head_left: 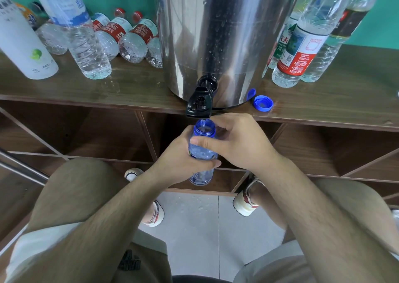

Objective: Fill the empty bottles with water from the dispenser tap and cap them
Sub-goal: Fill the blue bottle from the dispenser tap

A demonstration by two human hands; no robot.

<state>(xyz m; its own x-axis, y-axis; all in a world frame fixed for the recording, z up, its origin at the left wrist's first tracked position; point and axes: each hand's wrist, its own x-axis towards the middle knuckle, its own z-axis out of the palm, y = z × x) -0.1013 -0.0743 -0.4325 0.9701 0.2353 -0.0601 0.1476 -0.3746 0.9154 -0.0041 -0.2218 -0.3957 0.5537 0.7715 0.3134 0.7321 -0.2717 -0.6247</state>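
A blue-tinted plastic bottle (204,131) is held upright with its open mouth right under the black tap (199,103) of the steel dispenser (216,34). My left hand (179,161) grips the bottle's middle from the left. My right hand (235,142) wraps its upper part, thumb across the front. A blue cap (262,103) lies upside down on the shelf top, right of the tap.
Several clear bottles stand or lie on the wooden shelf top (108,90) to the left (86,40) and to the right (302,45) of the dispenser. A white bottle (21,45) stands far left. Open shelf compartments lie below, and a wet tiled floor (205,228) between my feet.
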